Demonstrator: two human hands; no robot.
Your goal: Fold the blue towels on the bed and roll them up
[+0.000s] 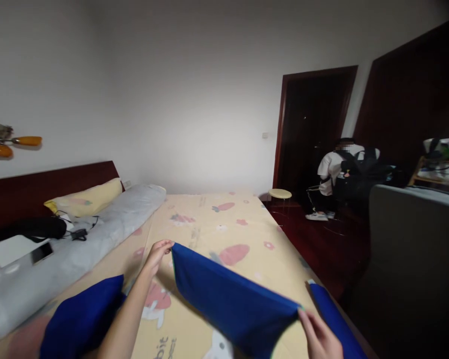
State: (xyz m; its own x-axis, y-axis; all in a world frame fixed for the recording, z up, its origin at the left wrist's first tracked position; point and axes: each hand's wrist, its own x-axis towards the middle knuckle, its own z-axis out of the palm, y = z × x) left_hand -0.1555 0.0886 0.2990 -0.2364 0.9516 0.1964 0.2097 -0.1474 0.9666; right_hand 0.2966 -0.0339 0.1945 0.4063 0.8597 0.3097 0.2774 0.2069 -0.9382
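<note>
A blue cloth [232, 299] is stretched above a bed between my two hands. My left hand [157, 253] pinches its far corner, fingers closed on the fabric. My right hand [319, 336] grips the near corner at the bottom right. More blue fabric lies on the bed at the lower left [80, 319] and beside my right hand [335, 314]. Below it is a yellow bed sheet [213, 224] printed with carrots and rabbits.
A grey rolled quilt [97, 229], a yellow pillow [86, 199], a phone [42, 253] and a black item [32, 228] lie at the bed's left by the dark headboard. A person [335, 174] sits near the dark door; a round stool [280, 194] and a grey chair [415, 249] stand to the right.
</note>
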